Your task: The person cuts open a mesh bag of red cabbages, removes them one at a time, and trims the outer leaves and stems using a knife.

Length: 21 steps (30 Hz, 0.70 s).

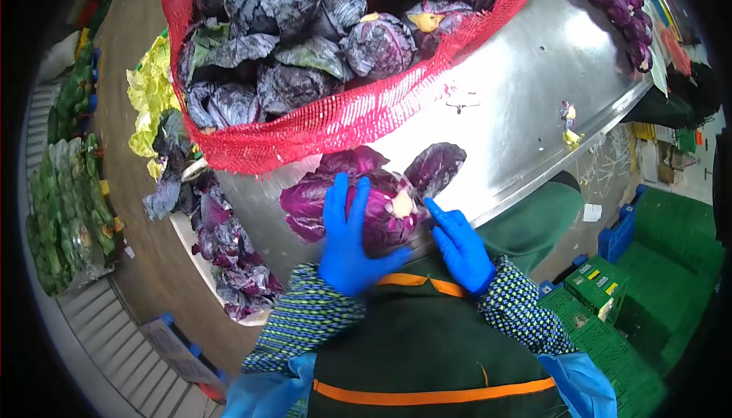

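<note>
A red cabbage point(374, 201) with a pale cut stem lies on the steel table, its outer leaves loosened. My left hand point(352, 246), in a blue glove, rests on its near left side with the fingers spread. One dark purple leaf point(436, 170) stands out from the cabbage at the upper right. My right hand point(463, 252), also gloved in blue, is at the right of the stem. Its index fingertip points at the base of that leaf while the other fingers are curled in; I cannot tell what they hold.
A red mesh sack point(320, 132) full of red cabbages lies open across the table point(526, 105). Trimmed leaves point(229, 246) fill a container at the left. Purple cabbages point(618, 6) line the far right edge. Green crates point(602, 288) stand on the right; leaf scraps point(569, 124) lie nearby.
</note>
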{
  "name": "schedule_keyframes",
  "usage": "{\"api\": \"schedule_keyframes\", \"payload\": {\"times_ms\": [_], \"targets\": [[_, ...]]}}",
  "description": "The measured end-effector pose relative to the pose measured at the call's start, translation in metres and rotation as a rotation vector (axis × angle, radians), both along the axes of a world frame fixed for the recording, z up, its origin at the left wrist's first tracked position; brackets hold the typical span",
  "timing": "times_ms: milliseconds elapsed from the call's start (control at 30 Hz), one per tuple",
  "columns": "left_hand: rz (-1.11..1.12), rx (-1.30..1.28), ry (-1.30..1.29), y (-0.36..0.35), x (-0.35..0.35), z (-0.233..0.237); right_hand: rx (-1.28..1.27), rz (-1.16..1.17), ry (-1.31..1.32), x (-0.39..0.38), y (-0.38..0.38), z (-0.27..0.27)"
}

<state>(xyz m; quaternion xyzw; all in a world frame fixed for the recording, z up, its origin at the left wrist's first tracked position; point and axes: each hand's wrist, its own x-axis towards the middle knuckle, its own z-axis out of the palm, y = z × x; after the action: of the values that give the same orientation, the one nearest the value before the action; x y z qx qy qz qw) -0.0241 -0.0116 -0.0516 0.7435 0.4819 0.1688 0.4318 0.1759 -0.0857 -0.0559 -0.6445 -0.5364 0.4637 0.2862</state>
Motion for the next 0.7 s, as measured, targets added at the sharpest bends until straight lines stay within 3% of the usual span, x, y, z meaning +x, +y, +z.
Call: {"api": "schedule_keyframes", "payload": {"times_ms": [33,167,233,367,533,600,700], "targets": [[0.069,0.070,0.137,-0.001,0.010,0.007,0.014,-0.006,0.001,-0.004,0.003,-0.005],[0.248,0.085,0.050,0.007,0.014,-0.019,0.137,-0.176,0.035,-0.010,0.010,-0.010],[0.245,0.089,0.079,0.006,0.016,-0.014,0.185,-0.049,-0.136,-0.010,0.013,-0.005],[0.237,0.133,0.087,0.008,0.016,-0.017,0.160,0.032,-0.229,-0.009,0.028,-0.008],[0.228,0.097,0.079,0.018,0.007,-0.020,0.172,-0.104,-0.061,-0.024,0.035,-0.011],[0.172,0.082,0.086,0.021,0.007,-0.016,0.218,-0.014,-0.343,-0.017,0.039,-0.004],[0.077,0.158,0.099,0.017,0.005,-0.013,0.129,-0.127,-0.231,0.019,0.050,-0.005]]}}
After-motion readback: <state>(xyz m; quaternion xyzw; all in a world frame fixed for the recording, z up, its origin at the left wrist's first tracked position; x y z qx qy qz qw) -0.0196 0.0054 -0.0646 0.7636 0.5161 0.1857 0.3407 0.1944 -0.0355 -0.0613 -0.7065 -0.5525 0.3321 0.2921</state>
